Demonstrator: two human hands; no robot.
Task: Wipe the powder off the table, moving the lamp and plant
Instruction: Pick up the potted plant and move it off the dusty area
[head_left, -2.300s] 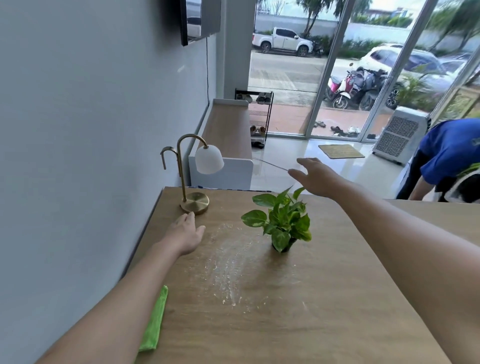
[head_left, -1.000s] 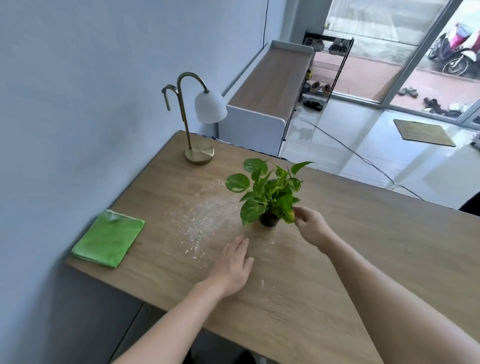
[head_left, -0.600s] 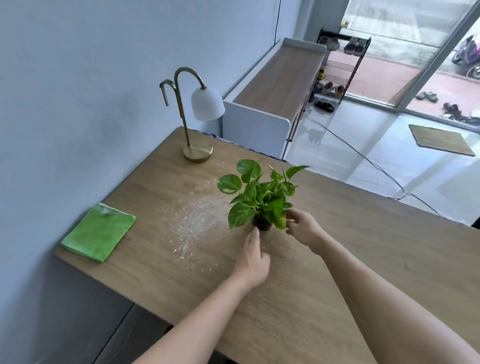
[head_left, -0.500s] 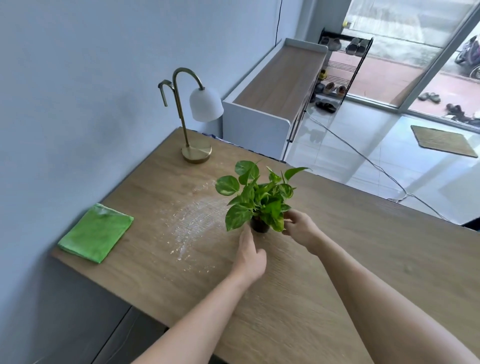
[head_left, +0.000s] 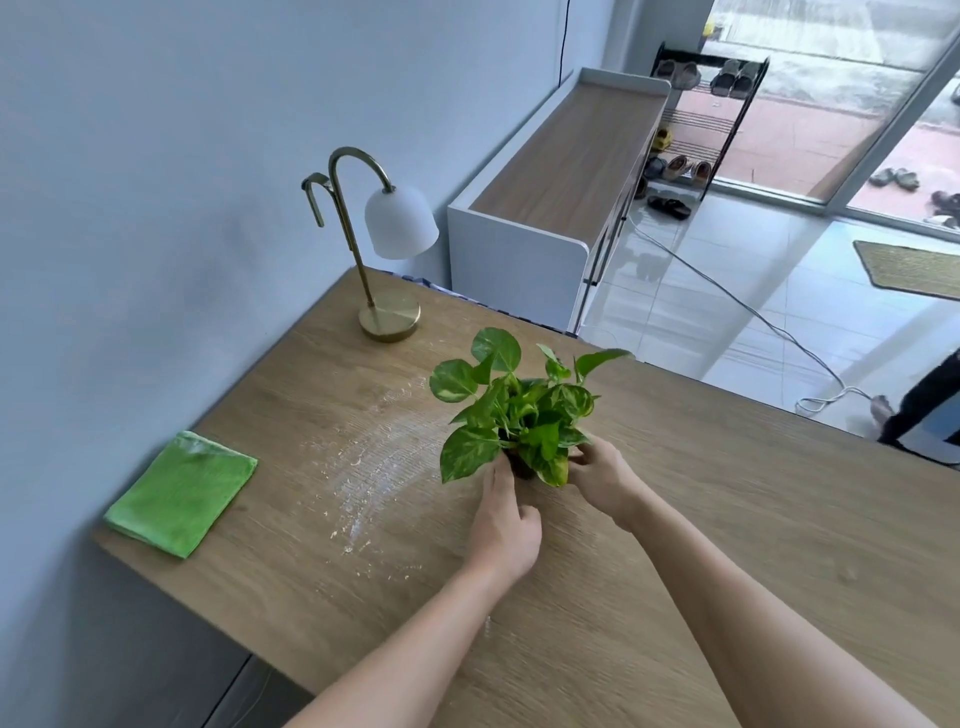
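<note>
Green cloth (head_left: 182, 493) folded flat, well left of fingers. Brass lamp (head_left: 375, 244) upright, far beyond fingers. White powder (head_left: 374, 467) smeared on table (head_left: 727, 545) just left of left hand (head_left: 506, 519). Plant (head_left: 519, 415) between both hands, left hand and right hand (head_left: 602, 475) clasping its pot from either side.

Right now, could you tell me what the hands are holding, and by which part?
Both hands, left hand and right hand, grip the plant by its small pot, under the leaves.
</note>
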